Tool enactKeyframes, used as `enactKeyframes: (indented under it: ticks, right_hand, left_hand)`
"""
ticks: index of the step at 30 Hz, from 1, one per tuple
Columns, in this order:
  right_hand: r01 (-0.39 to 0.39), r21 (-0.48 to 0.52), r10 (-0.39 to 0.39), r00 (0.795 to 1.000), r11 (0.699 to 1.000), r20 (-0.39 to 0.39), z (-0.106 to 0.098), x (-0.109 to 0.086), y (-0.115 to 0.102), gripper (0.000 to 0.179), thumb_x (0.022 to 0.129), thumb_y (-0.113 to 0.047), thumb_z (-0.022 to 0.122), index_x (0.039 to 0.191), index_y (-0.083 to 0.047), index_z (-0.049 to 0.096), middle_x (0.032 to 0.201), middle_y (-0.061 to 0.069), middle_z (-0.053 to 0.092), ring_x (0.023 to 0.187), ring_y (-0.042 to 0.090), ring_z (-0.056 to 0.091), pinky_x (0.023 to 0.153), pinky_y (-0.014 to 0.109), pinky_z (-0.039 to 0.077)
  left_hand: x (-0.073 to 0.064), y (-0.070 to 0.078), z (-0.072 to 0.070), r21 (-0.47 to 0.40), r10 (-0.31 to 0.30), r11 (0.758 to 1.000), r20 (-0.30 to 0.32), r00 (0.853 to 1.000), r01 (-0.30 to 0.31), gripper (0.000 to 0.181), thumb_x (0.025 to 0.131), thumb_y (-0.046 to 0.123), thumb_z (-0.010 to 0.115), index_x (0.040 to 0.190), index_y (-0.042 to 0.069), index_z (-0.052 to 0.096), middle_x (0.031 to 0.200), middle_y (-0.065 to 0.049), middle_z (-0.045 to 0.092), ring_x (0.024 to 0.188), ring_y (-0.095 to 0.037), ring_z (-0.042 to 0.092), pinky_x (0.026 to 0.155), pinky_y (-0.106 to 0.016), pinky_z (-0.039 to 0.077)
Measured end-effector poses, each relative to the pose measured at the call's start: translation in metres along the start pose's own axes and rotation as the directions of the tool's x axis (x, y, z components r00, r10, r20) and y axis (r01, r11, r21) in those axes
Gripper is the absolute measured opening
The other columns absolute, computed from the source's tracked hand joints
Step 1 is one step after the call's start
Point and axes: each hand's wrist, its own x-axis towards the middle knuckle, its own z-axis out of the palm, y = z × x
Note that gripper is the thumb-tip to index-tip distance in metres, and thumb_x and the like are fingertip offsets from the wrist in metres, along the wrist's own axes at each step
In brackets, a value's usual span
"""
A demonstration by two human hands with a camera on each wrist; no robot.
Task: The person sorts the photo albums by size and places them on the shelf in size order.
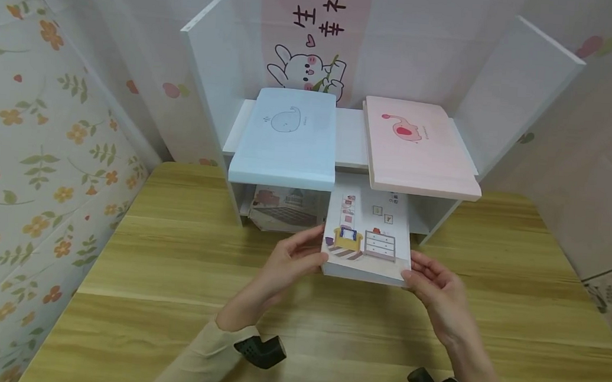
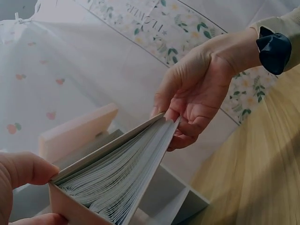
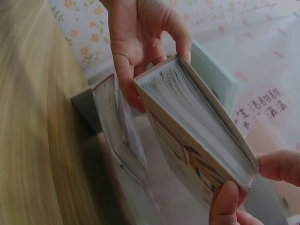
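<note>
A thick photo album (image 1: 365,219) with a white cover showing furniture drawings juts from the shelf's lower level, right of centre. My left hand (image 1: 284,269) pinches its near left corner, thumb on top. At the near right corner, my right hand (image 1: 442,298) grips it between thumb and fingers. The left wrist view shows the album's page edges (image 2: 119,173) between the two covers, slightly fanned. In the right wrist view, the right thumb and fingers (image 3: 229,201) hold one end of the album while the left hand (image 3: 145,40) holds the other. The album's far end is hidden under the shelf.
A white desktop shelf (image 1: 349,136) with tall side panels stands at the table's back. On top lie a blue whale album (image 1: 288,139) and a pink elephant album (image 1: 418,148), overhanging its front. Another illustrated book (image 1: 289,207) sits lower left. The wooden table (image 1: 172,276) extends in front.
</note>
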Motion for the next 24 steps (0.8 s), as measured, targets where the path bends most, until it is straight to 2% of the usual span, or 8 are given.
enactKeyframes:
  ticks: [4,10,18,24]
  right_hand:
    - [-0.018,0.005,0.018,1.0,1.0,-0.024,-0.009,0.006,0.001,0.028,0.089,0.008,0.054,0.108,-0.012,0.059,0.1,0.001,0.062,0.088,0.009,0.059,0.073,0.019,0.051]
    - [-0.077,-0.007,0.076,0.996,0.997,-0.054,-0.022,0.015,0.003,0.026,0.091,0.001,0.055,0.116,-0.003,0.05,0.102,-0.002,0.06,0.092,0.007,0.059,0.077,0.018,0.05]
    - [-0.11,0.0,0.11,0.994,0.994,-0.021,-0.04,0.024,0.009,0.034,0.092,-0.001,0.054,0.123,0.006,0.042,0.106,-0.004,0.057,0.095,0.006,0.058,0.081,0.017,0.048]
    - [-0.106,0.031,0.106,0.994,0.994,0.004,-0.046,0.029,0.012,0.033,0.093,-0.001,0.054,0.122,0.007,0.041,0.108,-0.005,0.057,0.097,0.005,0.058,0.084,0.017,0.047]
  left_hand:
    - [0.011,-0.005,0.007,-0.006,0.008,1.0,-0.001,1.0,-0.008,0.056,0.089,-0.001,0.057,0.141,0.0,0.038,0.13,-0.023,0.047,0.106,-0.019,0.054,0.084,-0.033,0.05]
    - [0.028,-0.015,0.019,-0.022,-0.008,1.0,-0.033,0.999,0.008,0.056,0.088,-0.001,0.057,0.141,0.0,0.039,0.128,-0.02,0.048,0.1,-0.014,0.055,0.083,-0.031,0.051]
    - [0.048,-0.027,0.03,-0.025,-0.083,0.996,-0.096,0.992,0.081,0.056,0.087,0.001,0.06,0.14,0.002,0.042,0.127,-0.017,0.05,0.099,-0.017,0.055,0.085,-0.032,0.051]
    - [0.059,-0.033,0.033,-0.023,-0.109,0.994,-0.124,0.986,0.107,0.056,0.086,0.003,0.061,0.139,0.005,0.044,0.128,-0.017,0.053,0.099,-0.018,0.055,0.082,-0.029,0.051]
